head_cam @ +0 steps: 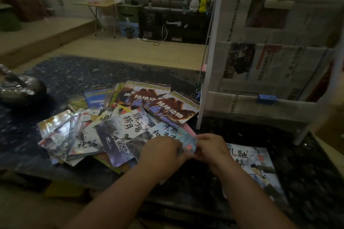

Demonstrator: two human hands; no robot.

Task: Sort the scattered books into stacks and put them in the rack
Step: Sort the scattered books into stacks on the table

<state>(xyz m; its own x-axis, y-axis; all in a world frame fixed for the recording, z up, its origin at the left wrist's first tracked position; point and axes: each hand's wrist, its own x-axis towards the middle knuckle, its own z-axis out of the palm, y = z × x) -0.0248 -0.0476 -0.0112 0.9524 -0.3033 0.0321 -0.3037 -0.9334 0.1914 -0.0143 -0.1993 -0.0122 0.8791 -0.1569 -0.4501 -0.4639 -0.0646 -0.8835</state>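
As left hand (161, 151) and right hand (211, 147) grip 1 book (188, 141), its length points away.

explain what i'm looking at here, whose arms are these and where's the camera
There is no machine here. A person wears one camera on the head, and it looks down at their own arms. The left hand and right hand both grip a thin book by its edges, over a scattered pile of picture books on a dark table. A lone book lies flat to the right. Behind it stands the white rack, lined with newspaper. A metal kettle sits far left.
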